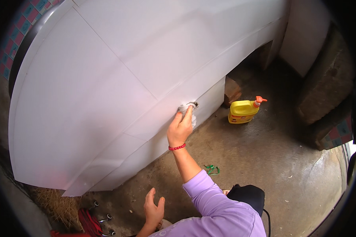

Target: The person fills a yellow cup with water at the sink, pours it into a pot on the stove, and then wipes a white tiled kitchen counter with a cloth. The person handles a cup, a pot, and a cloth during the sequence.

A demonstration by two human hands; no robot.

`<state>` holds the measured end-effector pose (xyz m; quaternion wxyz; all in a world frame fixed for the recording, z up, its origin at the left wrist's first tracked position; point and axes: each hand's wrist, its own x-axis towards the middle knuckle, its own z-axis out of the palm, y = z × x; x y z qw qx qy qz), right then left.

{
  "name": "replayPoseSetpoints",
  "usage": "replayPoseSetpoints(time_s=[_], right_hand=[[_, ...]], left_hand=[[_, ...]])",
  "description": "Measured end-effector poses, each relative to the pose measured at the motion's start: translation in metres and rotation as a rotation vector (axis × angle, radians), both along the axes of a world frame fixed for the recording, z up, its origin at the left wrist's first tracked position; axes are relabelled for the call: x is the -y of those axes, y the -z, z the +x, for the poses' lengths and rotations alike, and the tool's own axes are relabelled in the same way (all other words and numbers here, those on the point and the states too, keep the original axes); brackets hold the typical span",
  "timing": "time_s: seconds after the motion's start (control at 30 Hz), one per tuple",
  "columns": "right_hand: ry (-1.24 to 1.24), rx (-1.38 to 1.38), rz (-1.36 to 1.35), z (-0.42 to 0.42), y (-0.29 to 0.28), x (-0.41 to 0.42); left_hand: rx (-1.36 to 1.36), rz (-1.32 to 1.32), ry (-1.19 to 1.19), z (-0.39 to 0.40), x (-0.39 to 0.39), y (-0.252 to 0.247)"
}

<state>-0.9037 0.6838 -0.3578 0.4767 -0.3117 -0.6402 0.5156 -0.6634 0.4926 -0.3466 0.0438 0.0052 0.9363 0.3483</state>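
Note:
My right hand (180, 129), with a red bead bracelet at the wrist, presses a crumpled whitish-grey cloth (184, 107) against a large white panelled surface (106, 97). The cloth lies near the lower edge of this surface, partly hidden by my fingers, and one dark patch shows on it. Thin seams run across the panels. Low in the view, my left hand (155, 209) is held apart from the surface with its fingers spread and nothing in it.
A yellow jug with an orange pump top (244, 112) stands on the concrete floor (255, 154) beside a brown block (232, 90). A green strap (212, 170) lies nearer me. Straw (57, 204) and a red-and-black item (90, 222) are at lower left; a dark, rough slab (326, 77) rises at right.

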Motion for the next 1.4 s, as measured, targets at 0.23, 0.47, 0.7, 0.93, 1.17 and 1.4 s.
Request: replayPoseSetpoints(time_s=[0.23, 0.47, 0.7, 0.93, 1.17, 1.4], right_hand=[[-0.006, -0.044, -0.285, -0.021, -0.027, -0.079], [0.010, -0.004, -0.098, -0.013, -0.008, -0.044], [0.040, -0.105, -0.146, -0.037, -0.006, -0.086], [-0.093, -0.252, -0.246, -0.023, 0.004, -0.064], [-0.035, -0.234, -0.154, -0.043, 0.011, -0.109], [-0.116, -0.279, -0.252, -0.030, 0.006, -0.095]], left_hand=[[0.053, 0.103, -0.088, 0.017, 0.009, 0.003], [0.122, 0.173, -0.051, 0.014, -0.001, 0.010], [0.174, 0.229, 0.038, 0.008, -0.019, 0.018], [0.299, 0.241, -0.031, 0.019, -0.020, 0.038], [0.288, 0.201, 0.053, 0.014, -0.037, 0.033], [0.376, 0.189, 0.003, 0.031, -0.033, 0.044]])
